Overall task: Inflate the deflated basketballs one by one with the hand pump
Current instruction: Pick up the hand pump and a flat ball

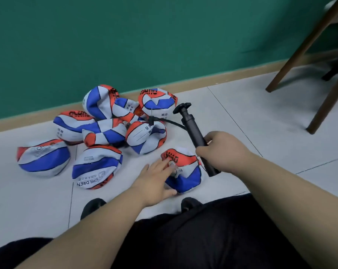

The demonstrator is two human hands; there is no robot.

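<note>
Here, crumpled red-white-blue basketballs [106, 133] heaped at ten o'clock on pale floor tiles [241, 105]; one caved-in ball [187, 171] at centre, under flat, straight-fingered left hand [156, 179]; black hand pump [193, 131] slanting toward eleven o'clock, gripped by right hand [222, 150].

"CHILDREN" on near deflated basketball [97, 167]; Chinese characters on others.

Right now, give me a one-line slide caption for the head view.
Right hand grips the black hand pump while left hand rests on the nearest deflated basketball.
</note>
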